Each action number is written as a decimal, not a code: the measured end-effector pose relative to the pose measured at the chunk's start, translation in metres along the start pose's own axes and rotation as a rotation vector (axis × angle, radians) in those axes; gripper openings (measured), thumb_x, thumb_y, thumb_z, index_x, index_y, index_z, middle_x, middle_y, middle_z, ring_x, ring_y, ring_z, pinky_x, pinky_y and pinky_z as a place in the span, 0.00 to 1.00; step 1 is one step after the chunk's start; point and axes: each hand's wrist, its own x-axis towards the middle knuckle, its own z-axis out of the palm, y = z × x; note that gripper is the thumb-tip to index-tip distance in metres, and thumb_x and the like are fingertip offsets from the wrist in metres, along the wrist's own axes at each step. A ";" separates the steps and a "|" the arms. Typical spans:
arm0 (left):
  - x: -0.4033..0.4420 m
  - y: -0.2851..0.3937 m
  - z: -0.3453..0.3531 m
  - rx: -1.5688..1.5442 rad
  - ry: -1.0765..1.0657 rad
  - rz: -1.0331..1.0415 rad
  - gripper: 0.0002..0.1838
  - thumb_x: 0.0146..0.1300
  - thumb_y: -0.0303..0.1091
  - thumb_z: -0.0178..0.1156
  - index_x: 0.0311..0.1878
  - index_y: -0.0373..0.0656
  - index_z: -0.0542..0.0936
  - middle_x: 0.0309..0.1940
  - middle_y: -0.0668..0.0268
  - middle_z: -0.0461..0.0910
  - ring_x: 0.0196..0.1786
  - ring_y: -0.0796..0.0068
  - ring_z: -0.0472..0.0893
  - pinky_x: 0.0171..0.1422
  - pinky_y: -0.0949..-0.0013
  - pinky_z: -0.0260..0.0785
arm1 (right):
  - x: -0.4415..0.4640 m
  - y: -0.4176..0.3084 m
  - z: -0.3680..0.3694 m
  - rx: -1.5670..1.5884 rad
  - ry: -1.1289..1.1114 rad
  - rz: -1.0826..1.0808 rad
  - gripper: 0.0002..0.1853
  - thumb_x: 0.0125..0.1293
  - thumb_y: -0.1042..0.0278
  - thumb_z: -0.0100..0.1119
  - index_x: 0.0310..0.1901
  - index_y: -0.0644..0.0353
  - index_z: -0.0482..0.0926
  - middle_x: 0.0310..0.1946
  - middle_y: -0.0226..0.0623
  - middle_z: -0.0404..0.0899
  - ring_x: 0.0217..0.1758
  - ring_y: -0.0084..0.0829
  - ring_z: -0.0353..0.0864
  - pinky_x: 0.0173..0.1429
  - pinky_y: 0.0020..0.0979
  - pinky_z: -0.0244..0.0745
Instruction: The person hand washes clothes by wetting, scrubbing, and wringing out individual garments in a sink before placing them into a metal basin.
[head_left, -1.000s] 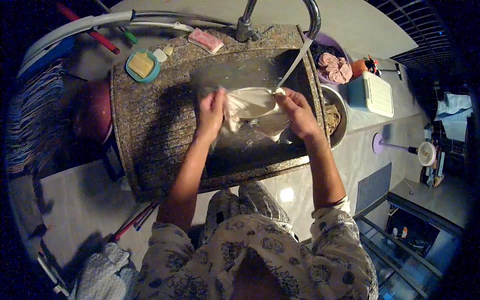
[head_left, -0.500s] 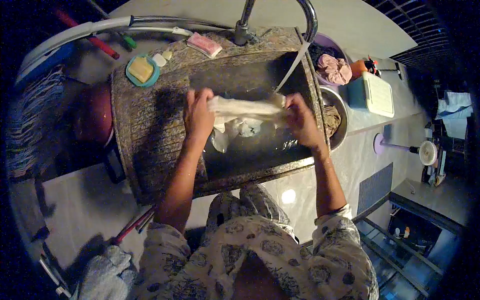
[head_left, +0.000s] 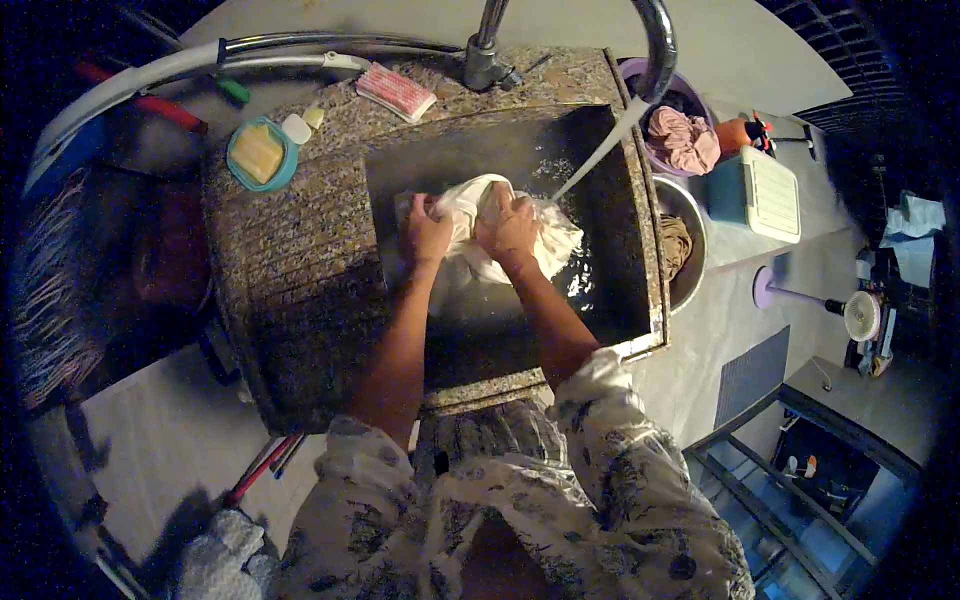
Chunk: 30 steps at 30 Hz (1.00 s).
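Note:
A bunched white cloth (head_left: 555, 240) lies low in the stone sink (head_left: 500, 375), partly in the water. On its left end my left hand (head_left: 428, 235) is closed, fingers curled into the fabric. My right hand (head_left: 510, 230) grips the middle of the same cloth, close beside the left. A thin stream of water (head_left: 600, 147) runs from the curved tap (head_left: 655, 50) into the basin just right of the cloth. What lies beneath the cloth is hidden.
Left of the basin is a ribbed stone washboard surface (head_left: 290, 260). A teal dish with yellow soap (head_left: 258, 153) and a pink-and-white brush (head_left: 396, 92) sit along the back ledge. To the right stand a purple basin with pink cloth (head_left: 683, 140), a metal bowl (head_left: 690, 285) and a lidded box (head_left: 770, 195).
The white cloth was stretched between my widely spaced hands above the sink. Now it is bunched lower down, and my right hand has moved left, close to my left hand.

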 end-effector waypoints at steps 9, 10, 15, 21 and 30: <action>-0.018 -0.072 0.042 0.502 0.046 0.042 0.28 0.55 0.45 0.68 0.56 0.40 0.78 0.48 0.47 0.83 0.49 0.43 0.82 0.56 0.50 0.74 | 0.003 0.033 0.069 -0.120 -0.463 -0.090 0.42 0.61 0.50 0.59 0.74 0.57 0.57 0.64 0.56 0.70 0.64 0.54 0.75 0.65 0.49 0.71; -0.018 -0.075 0.043 0.508 0.030 0.055 0.27 0.56 0.44 0.67 0.56 0.40 0.78 0.48 0.47 0.83 0.49 0.43 0.82 0.56 0.51 0.74 | 0.004 0.039 0.070 -0.140 -0.554 -0.106 0.41 0.64 0.51 0.56 0.74 0.60 0.56 0.65 0.54 0.71 0.63 0.52 0.77 0.64 0.47 0.73; -0.016 -0.078 0.039 0.520 -0.037 0.106 0.25 0.58 0.41 0.65 0.57 0.40 0.78 0.49 0.47 0.82 0.52 0.44 0.82 0.58 0.51 0.74 | 0.006 0.083 0.115 -0.271 -0.534 -0.427 0.30 0.67 0.51 0.56 0.65 0.60 0.69 0.54 0.47 0.78 0.54 0.45 0.81 0.61 0.41 0.76; -0.011 -0.057 0.012 0.483 -0.222 0.147 0.23 0.61 0.37 0.63 0.58 0.40 0.78 0.51 0.46 0.82 0.54 0.45 0.81 0.60 0.52 0.73 | 0.052 0.111 0.127 -0.241 -0.122 -1.070 0.22 0.68 0.53 0.58 0.54 0.62 0.83 0.41 0.38 0.86 0.44 0.35 0.85 0.56 0.34 0.78; -0.020 0.164 -0.186 0.397 -0.276 0.455 0.09 0.62 0.36 0.59 0.41 0.45 0.84 0.42 0.47 0.81 0.48 0.44 0.81 0.53 0.49 0.75 | 0.005 -0.011 -0.183 0.465 -0.337 -0.473 0.19 0.66 0.66 0.67 0.56 0.66 0.82 0.42 0.39 0.87 0.43 0.23 0.83 0.48 0.31 0.79</action>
